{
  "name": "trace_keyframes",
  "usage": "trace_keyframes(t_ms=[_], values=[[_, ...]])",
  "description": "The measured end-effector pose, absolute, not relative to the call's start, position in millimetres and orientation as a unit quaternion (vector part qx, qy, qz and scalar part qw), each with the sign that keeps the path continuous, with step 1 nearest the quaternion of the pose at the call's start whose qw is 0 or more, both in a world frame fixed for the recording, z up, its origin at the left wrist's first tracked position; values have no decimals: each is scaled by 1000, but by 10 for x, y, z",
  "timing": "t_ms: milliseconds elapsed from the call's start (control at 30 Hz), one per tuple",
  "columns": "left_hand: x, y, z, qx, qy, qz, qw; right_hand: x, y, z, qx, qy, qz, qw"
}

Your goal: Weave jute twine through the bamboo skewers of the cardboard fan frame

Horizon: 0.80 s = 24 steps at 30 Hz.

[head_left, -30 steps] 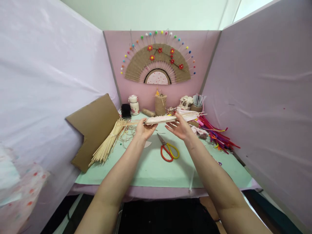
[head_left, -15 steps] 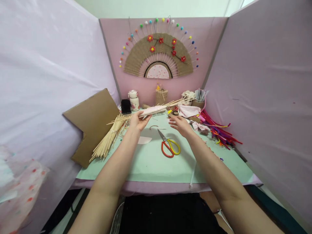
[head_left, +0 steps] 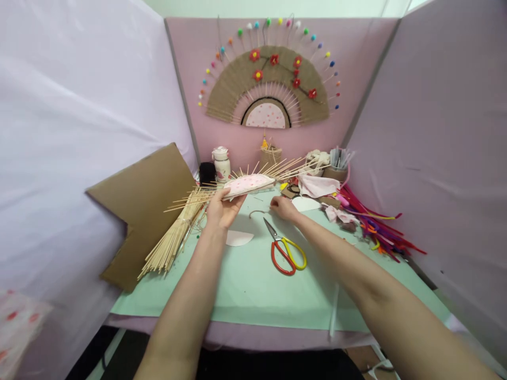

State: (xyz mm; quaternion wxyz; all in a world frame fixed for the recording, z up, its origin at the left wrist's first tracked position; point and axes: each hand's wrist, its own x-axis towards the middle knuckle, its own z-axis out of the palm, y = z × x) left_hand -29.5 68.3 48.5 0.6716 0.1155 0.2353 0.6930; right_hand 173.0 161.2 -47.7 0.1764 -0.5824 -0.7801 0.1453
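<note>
My left hand (head_left: 224, 209) grips a half-round fan frame (head_left: 249, 183) by its near left edge. It is covered in white cloth with pink spots, and thin bamboo sticks (head_left: 295, 168) fan out from it on both sides. My right hand (head_left: 283, 207) is low over the table, its fingers curled down and closed. A short brown cord (head_left: 257, 212) lies at its fingertips; whether they pinch it is hidden. Scissors (head_left: 284, 247) with one red and one yellow handle lie just in front of that hand. A white paper piece (head_left: 240, 238) lies below my left hand.
A tied bundle of bamboo sticks (head_left: 174, 232) and a cardboard sheet (head_left: 138, 206) stand left. On the right are pipe cleaners (head_left: 380, 221), a pink cloth (head_left: 319, 186) and a white half-round piece (head_left: 307, 203). A finished fan (head_left: 269, 79) hangs on the back wall.
My left hand has tilted the fan frame so its spotted face and spread sticks show more. The right hand has come down to the table, its fingers going from spread to curled.
</note>
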Motion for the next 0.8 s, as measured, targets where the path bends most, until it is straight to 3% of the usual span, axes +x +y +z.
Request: trace_keyframes(t_ms=[300,600,800], values=[[-263,791,166,114,212,694,678,1261,1721,-509,-577,-793,139,139],[-314,809,110,117,192,710,667,1954,1211,4,-617,-750,127,203],[-436,766,124,157,184,701,671,1668,888,4,-535,-808,174,175]])
